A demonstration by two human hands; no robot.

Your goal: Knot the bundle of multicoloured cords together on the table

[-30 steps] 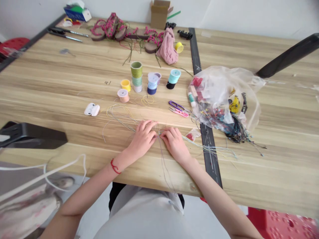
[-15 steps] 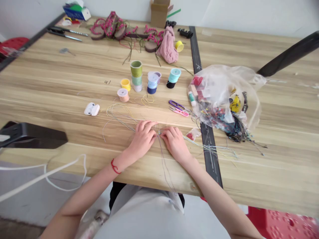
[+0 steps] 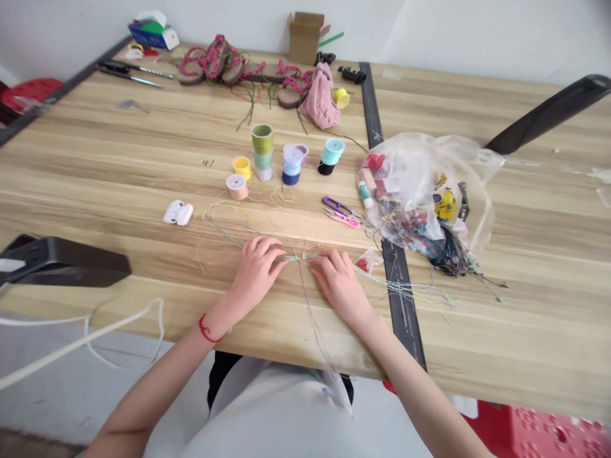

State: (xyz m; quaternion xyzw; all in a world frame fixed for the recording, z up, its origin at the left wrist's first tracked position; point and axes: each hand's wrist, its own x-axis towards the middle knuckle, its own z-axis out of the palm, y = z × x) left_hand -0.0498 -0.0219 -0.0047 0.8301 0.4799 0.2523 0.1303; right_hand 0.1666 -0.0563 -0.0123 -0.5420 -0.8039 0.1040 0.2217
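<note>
Thin multicoloured threads (image 3: pixel 292 258) run in a bundle across the table in front of me. My left hand (image 3: pixel 258 264) pinches the bundle on the left, and loose loops spread beyond it. On the other side my right hand (image 3: pixel 337 273) has its fingers closed on the same bundle, whose ends trail off to the right. Between the hands the strands are gathered at one spot, from which a purple thread (image 3: pixel 310 312) hangs toward the table's front edge. Beyond the hands lie purple thread snips (image 3: pixel 337 205) and pink thread snips (image 3: pixel 344 219).
Several thread spools stand past the hands, among them a green spool (image 3: pixel 262 138) and a peach spool (image 3: pixel 237 187). A clear plastic bag (image 3: pixel 424 172) of cords lies right. White earbuds case (image 3: pixel 178 213) and a black stand (image 3: pixel 67 261) are left. Corded sandals (image 3: pixel 214 63) sit at the back.
My left hand has slid left along the threads, away from the gathered spot. My right hand has shifted slightly right, so more of the bundle shows between them. The view has tilted a little.
</note>
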